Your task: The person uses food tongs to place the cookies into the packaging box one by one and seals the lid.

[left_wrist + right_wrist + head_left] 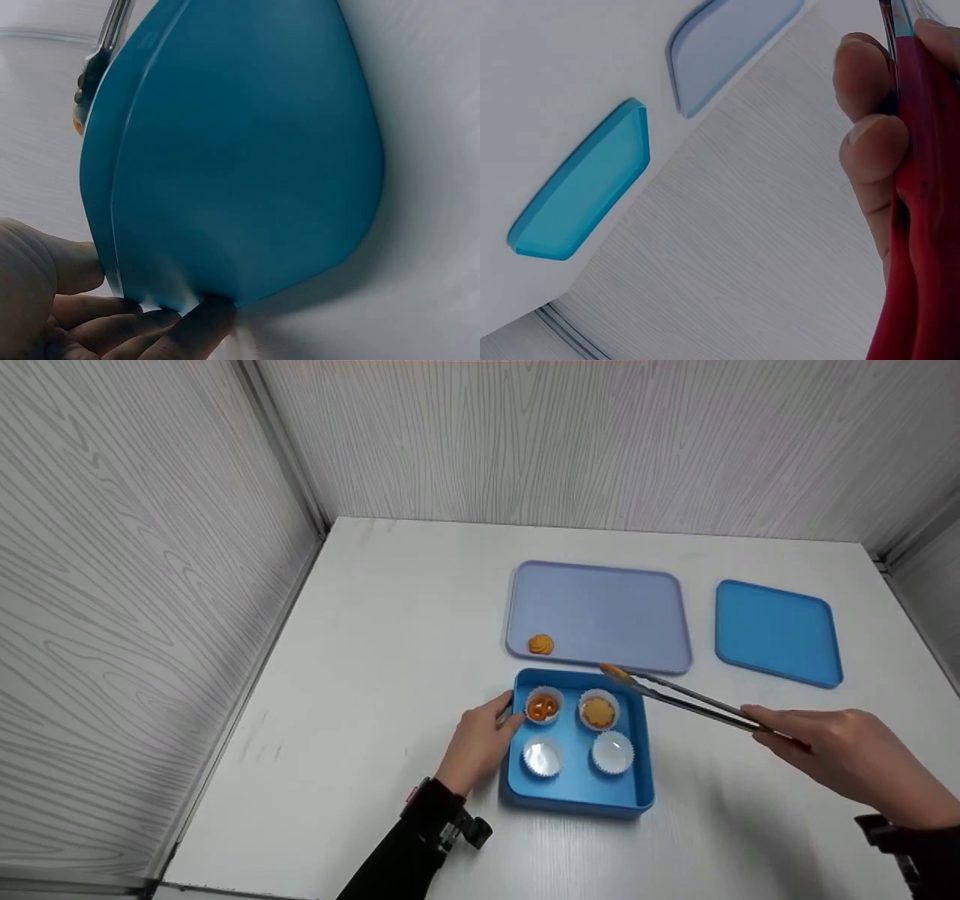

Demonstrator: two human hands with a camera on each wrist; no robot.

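My left hand (pixel 478 746) grips the left wall of a blue square box (pixel 577 787), thumb at the rim and fingers against the outside in the left wrist view. Inside the box stand paper cups: one with a glossy orange-red filling (pixel 542 707), one with a tan cookie (pixel 598 712), and two white cups (pixel 543 756) with no food visible. My right hand (pixel 847 750) holds metal tongs (pixel 694 705) by their red handles (pixel 926 165). A small orange piece (pixel 613 670) shows at the tong tips, over the box's far right rim.
Behind the box lies a lavender tray (pixel 600 607) with a swirled cookie (pixel 541 644) in its near left corner. A smaller blue tray (pixel 778 634) sits to its right. Wood-grain panels (pixel 487 442) border the white table (pixel 360 697) at the back and sides.
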